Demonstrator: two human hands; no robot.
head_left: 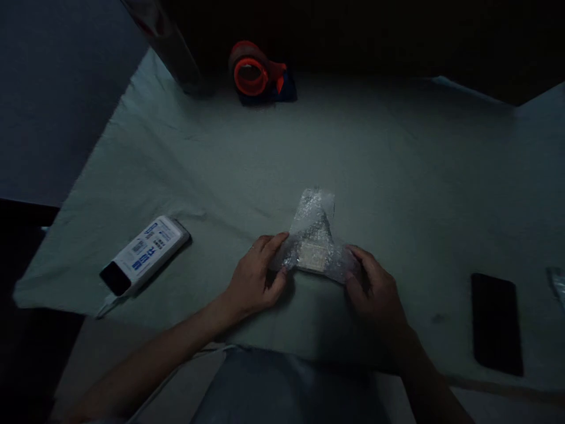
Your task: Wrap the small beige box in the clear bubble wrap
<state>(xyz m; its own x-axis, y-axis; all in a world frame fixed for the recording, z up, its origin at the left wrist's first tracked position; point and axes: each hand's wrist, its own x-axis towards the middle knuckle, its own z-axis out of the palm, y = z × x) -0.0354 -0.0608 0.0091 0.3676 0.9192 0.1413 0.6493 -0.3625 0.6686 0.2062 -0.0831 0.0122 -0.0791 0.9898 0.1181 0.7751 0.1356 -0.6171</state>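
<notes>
In front of me on the cloth-covered table lies a piece of bubble wrap (315,215), with one strip pointing away from me and a flap out to each side. A small pale flat item (312,257) shows through its middle; the dim light hides what it is. My left hand (258,274) pinches the left flap between thumb and fingers. The right flap is gripped by my right hand (374,288), its thumb below and fingers above.
A red tape dispenser (251,76) stands at the back. On the left lies a white box-shaped device (148,250) with blue print, a dark end and a cable. To the right rests a black phone-like slab (497,324). A post (170,50) rises at the back left.
</notes>
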